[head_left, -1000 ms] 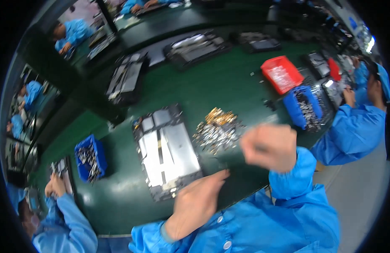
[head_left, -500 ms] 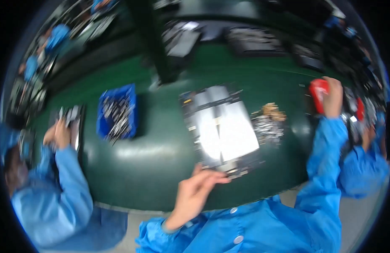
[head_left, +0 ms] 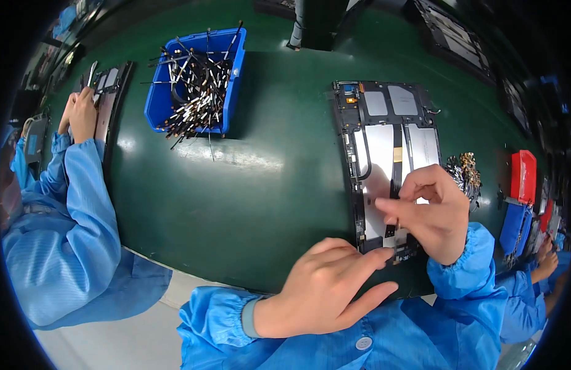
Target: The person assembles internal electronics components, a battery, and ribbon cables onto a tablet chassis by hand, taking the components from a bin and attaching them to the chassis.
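Moved from the red bin (head_left: 523, 176), the right hand (head_left: 438, 217) is over the opened tablet (head_left: 376, 148) on the table (head_left: 279, 209), fingers curled, grip unclear; the left hand (head_left: 322, 288), loosely spread, meets the tablet's near edge.

- Opened slab device (head_left: 379, 157), blk frame (head_left: 349, 158), is lying flat on grn table (head_left: 267, 216), open side facing up.
- Two lg silver panels (head_left: 377, 145) are sitting side by side; two sm. grey panels (head_left: 376, 103) are occupying far end.
- Blk strip (head_left: 397, 137) w/ tan patch (head_left: 397, 154) is running btwn lg panels.
- Near end is showing only partly.
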`<state>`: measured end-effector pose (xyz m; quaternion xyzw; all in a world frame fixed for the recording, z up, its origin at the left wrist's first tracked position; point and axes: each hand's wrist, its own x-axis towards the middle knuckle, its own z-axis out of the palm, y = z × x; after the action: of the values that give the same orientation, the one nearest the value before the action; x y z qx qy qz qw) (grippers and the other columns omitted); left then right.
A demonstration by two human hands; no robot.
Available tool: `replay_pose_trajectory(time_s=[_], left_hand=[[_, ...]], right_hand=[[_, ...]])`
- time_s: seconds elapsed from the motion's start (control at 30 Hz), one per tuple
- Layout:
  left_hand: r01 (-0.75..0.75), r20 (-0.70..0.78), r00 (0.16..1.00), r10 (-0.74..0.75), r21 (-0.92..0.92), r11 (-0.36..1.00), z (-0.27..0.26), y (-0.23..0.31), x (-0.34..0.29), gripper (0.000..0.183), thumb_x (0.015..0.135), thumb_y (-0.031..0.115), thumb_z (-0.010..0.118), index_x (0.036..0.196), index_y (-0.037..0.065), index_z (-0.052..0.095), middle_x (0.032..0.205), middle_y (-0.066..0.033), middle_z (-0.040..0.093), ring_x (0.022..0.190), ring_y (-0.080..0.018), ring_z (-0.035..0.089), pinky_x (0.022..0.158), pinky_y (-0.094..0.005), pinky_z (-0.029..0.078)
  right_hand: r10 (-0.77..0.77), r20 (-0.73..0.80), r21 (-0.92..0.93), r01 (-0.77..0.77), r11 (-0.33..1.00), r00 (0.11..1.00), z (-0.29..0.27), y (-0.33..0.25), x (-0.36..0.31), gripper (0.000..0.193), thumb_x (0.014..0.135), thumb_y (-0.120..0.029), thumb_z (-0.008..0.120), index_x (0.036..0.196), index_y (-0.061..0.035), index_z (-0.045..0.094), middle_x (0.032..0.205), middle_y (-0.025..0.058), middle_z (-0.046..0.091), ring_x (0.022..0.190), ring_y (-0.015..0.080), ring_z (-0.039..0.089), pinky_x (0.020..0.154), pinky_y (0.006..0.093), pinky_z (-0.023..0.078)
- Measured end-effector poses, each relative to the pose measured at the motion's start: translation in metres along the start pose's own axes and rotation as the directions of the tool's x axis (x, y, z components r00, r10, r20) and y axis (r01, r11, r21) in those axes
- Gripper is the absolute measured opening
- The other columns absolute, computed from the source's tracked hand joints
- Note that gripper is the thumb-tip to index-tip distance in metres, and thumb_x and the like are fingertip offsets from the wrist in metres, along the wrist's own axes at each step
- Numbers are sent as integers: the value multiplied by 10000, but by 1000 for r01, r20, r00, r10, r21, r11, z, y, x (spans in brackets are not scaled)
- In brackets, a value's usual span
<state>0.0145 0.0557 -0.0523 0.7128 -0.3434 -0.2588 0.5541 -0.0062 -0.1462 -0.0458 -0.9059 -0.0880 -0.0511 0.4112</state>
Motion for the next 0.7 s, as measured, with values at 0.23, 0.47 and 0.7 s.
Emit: replay_pose_trajectory(time_s=[0.23,0.47,0.7], left_hand=[[-106,-139,943,301,733,671,-20,-27,13,313,742,221,669,977,16,681,918,-84,677,856,-222,640,803,-349,464],[-113,-92,933,349,844,525,-21,-34,23,290,711,189,649,967,68,708,967,-44,675,870,-183,631,784,-316,463],[-192,22,911,411,906,378,-20,-50,32,257,712,175,634,944,90,707,971,-27,667,846,-165,627,721,-291,469]], right_hand=[[430,178,462,-461,758,885,15,30,30,194,825,49,661,1017,50,688,814,87,636,606,98,608,524,199,497],[421,169,380,-453,806,891,17,33,37,257,806,35,689,1063,38,675,773,60,612,583,65,566,520,180,483],[501,136,426,-507,749,855,20,31,38,285,787,54,697,1070,42,659,702,36,573,572,43,523,503,171,469]])
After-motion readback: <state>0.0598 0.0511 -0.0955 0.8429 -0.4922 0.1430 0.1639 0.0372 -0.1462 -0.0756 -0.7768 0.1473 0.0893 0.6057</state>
